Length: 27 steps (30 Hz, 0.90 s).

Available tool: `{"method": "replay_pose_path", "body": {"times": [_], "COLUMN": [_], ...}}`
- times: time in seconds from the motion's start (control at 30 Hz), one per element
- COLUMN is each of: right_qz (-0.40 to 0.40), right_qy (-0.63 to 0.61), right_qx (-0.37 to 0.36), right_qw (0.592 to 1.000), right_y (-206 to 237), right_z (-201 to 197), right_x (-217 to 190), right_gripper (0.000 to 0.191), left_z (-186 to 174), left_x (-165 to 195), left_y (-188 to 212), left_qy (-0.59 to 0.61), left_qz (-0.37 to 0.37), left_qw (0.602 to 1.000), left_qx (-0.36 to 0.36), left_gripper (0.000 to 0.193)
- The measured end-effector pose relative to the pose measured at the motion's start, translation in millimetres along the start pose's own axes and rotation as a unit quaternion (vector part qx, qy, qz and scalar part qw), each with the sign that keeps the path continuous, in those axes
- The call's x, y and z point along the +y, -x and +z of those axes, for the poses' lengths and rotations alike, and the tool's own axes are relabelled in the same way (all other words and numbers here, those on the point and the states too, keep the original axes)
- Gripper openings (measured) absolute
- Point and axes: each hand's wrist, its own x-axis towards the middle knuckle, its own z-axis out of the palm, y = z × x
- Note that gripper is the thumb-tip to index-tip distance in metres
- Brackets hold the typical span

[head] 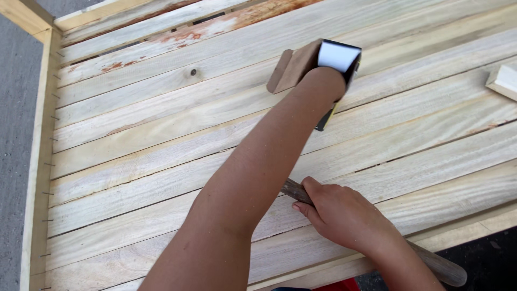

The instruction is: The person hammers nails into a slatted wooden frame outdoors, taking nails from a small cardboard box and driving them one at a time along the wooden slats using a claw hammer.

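On the planks, mostly nailed, the left hand gripped a box; the right hand clasped a hammer handle.

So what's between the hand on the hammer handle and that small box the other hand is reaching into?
In the head view, only bare wooden slats lie between the right hand on the hammer handle and the box; the left forearm crosses beside that stretch.

The plank surface is pale yellowish wood with brown grain streaks, 1 dark knot and rusty orange-red stains near its far edge. The small box is brown cardboard with a white face edged in black, a yellow strip below. The wooden handle is dark brown. The ground is grey.
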Motion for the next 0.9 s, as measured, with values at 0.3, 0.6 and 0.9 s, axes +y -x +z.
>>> {"method": "replay_pose_path", "body": {"times": [0.3,0.6,0.9], "right_qz": [0.010,-0.013,0.038], "right_qy": [0.001,0.010,0.023], "right_qx": [-0.023,0.032,0.029], "right_qw": [1.000,0.999,0.999], "right_y": [8.6,-6.2,-15.2], "right_z": [-7.1,6.9,9.8], "right_x": [-5.0,3.0,-3.9], "right_gripper": [0.039,0.044,0.041], "left_z": [5.0,-36.0,1.3], "left_x": [-21.2,-26.4,-112.3], "left_y": [-0.9,59.0,231.2], "left_qy": [-0.084,0.063,0.339], "left_qz": [-0.054,0.044,0.188], "left_qw": [0.995,0.987,0.840], "left_qx": [0.031,0.138,0.379], "left_gripper": [0.007,0.007,0.023]}}
